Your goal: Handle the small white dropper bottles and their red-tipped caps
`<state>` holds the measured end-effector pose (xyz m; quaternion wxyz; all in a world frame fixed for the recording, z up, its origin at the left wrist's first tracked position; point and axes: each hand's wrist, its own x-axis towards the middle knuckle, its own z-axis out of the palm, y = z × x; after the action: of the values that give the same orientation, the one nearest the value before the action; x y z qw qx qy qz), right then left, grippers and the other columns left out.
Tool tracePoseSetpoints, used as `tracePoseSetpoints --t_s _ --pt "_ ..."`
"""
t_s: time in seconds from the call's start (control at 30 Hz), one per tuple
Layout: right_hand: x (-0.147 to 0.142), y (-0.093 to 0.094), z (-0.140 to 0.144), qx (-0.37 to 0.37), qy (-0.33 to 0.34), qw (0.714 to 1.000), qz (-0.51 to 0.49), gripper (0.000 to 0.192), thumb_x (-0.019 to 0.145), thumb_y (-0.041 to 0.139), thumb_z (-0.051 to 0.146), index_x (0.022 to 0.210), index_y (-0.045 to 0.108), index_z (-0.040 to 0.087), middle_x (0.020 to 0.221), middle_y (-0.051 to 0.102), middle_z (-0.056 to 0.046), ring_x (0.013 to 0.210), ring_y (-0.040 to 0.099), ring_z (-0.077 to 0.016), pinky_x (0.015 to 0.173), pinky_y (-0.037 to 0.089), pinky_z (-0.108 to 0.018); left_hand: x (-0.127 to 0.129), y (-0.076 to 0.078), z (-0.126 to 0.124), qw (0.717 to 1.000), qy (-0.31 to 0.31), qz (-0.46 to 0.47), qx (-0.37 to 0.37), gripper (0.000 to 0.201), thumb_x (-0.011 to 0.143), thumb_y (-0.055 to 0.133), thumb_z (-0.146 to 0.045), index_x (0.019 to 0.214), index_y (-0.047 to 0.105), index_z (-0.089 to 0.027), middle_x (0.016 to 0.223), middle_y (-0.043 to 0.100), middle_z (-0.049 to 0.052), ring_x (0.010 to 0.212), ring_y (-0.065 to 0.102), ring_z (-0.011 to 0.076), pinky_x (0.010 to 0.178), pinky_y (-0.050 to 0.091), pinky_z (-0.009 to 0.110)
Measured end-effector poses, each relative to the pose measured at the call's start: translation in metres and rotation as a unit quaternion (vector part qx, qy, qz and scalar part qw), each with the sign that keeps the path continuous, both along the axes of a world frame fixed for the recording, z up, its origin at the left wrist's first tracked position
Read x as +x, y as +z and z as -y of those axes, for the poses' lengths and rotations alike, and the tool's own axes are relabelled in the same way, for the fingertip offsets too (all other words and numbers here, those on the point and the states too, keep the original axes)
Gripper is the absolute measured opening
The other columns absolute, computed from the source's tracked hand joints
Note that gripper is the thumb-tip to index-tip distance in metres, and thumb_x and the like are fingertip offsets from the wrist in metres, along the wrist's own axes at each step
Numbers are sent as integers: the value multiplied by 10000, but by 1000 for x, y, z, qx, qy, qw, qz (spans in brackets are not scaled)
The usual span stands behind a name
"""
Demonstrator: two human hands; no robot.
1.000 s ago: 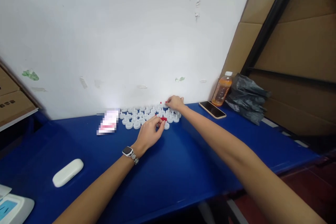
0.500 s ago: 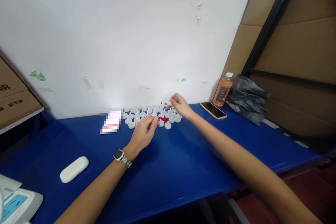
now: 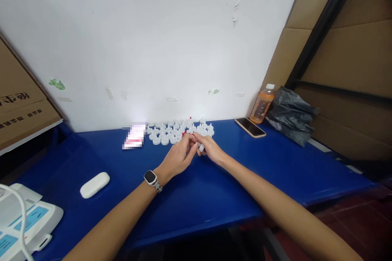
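My left hand (image 3: 179, 157), wearing a watch, has its fingers closed at the front of a group of white nozzle caps (image 3: 164, 140). What its fingertips hold is hidden. Against it, on the right, my right hand (image 3: 210, 149) is closed around one white cap (image 3: 201, 147). The two sets of fingertips meet just above the blue table. Small red pieces (image 3: 184, 133) show partly behind the fingers. One red tip (image 3: 190, 118) stands at the back of the group, by the wall.
A phone (image 3: 250, 127), a bottle of orange drink (image 3: 261, 105) and a dark plastic bag (image 3: 290, 114) are at the right. On the left lie a blurred-out card (image 3: 134, 135), a white oval case (image 3: 94, 184) and a power strip (image 3: 39, 224). Cardboard (image 3: 24, 102) flanks the blue table (image 3: 196, 208).
My right hand has come down and left from the back of the caps to meet my left hand. A white cap now shows in its fingers. The view has shifted slightly.
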<state>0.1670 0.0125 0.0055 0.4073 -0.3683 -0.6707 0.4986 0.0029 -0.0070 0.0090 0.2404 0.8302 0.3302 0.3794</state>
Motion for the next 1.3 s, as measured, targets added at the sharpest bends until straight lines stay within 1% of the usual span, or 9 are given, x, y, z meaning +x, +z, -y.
tracePoseSetpoints --t_s 0.23,0.43,0.63,0.7,0.77,0.83,0.9,1.03,1.3 --pt "-7 3 6 -73 3 991 -116 436 857 563 600 718 505 191 527 389 71 391 301 -64 377 251 -218 -4 -2 -6 995 19 -69 69 209 1033 331 -339 945 464 -203 852 573 19 735 554 152 696 436 292" --pt "-17 4 12 -83 -8 988 -131 468 865 513 651 726 430 212 480 350 88 381 292 -63 358 220 -190 -5 -2 -8 980 53 -120 150 281 1047 259 -307 1034 516 -193 990 568 62 901 579 179 803 476 304" --pt "-27 -1 15 -166 -37 972 -165 370 880 502 591 818 366 252 488 289 120 387 186 -63 373 129 -169 -8 -1 -11 947 82 -222 217 301 1037 248 -303 1014 519 -174 1022 563 87 843 577 195 708 470 311" --pt "-28 -1 17 -144 -46 978 -147 350 912 440 578 813 350 255 503 283 112 396 209 -74 382 157 -179 -6 -1 -11 954 67 -206 209 302 1037 251 -305 982 520 -178 991 570 78 842 569 192 710 457 307" --pt "-24 0 18 -38 -84 990 -106 323 938 412 547 822 385 248 556 343 83 447 311 -91 415 248 -194 -4 0 -11 974 61 -141 166 314 1042 252 -329 924 506 -187 908 572 51 809 556 174 719 443 297" --pt "-15 3 16 95 -144 984 -51 292 960 404 506 856 453 238 639 434 44 552 421 -110 493 340 -214 -5 1 -13 990 94 -41 98 368 1047 227 -378 834 465 -196 786 539 19 713 521 151 677 421 285" --pt "-2 4 8 165 -203 965 -11 302 973 393 491 866 500 230 691 489 19 624 468 -126 553 379 -229 -11 6 -17 987 152 48 36 422 1044 187 -433 764 405 -206 691 478 -4 627 467 140 608 384 280" --pt "18 0 -14 122 -244 962 -6 420 946 406 575 795 551 211 614 464 20 555 431 -127 511 370 -237 -25 18 -41 979 199 27 27 381 1033 253 -460 776 392 -215 661 441 -22 618 455 146 606 346 289" --pt "16 5 -17 -9 -123 988 -94 482 849 524 667 780 568 192 607 476 28 470 372 -86 396 337 -203 3 13 -103 981 81 -166 59 322 963 447 -417 834 618 -177 847 607 64 827 565 211 783 425 337"
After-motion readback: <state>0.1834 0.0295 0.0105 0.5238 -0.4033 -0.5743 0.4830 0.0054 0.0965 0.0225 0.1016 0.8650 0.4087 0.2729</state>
